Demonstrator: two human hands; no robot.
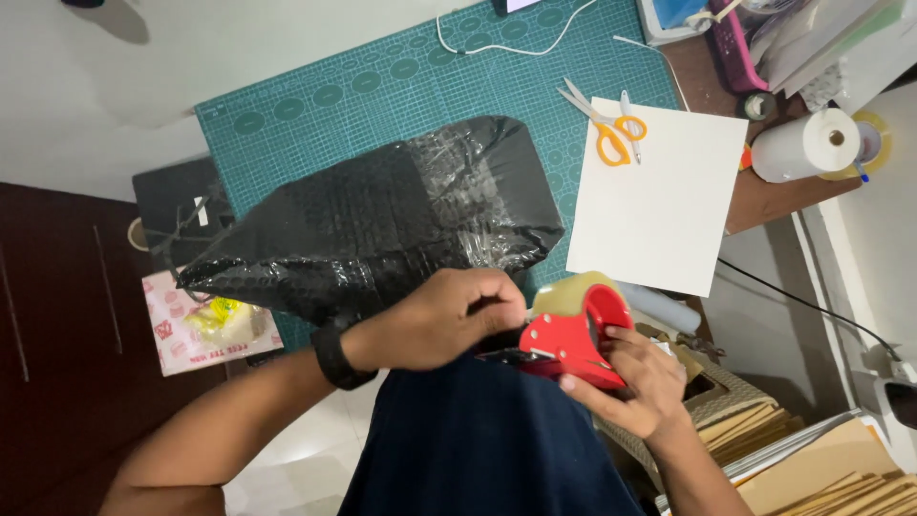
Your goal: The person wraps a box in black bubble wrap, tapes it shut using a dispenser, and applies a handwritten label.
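My right hand (638, 377) grips a red tape dispenser (571, 342) with a roll of clear-brown tape, held in front of my dark blue shirt. My left hand (449, 317), a black band on its wrist, curls its fingers over the dispenser's front blade end; the tape end itself is hidden under the fingers. Just beyond both hands lies a parcel in black bubble wrap (382, 215) on a green cutting mat (382, 81), its near edge hanging over the mat toward me.
Orange-handled scissors (607, 124) and a white sheet (659, 196) lie at the mat's right. A white paper roll (807, 143), tape rolls and clutter sit far right. A white cable (497, 43) crosses the mat's far edge. Brown envelopes (831, 473) are stacked at the lower right, a pink printed bag (205, 325) at the left.
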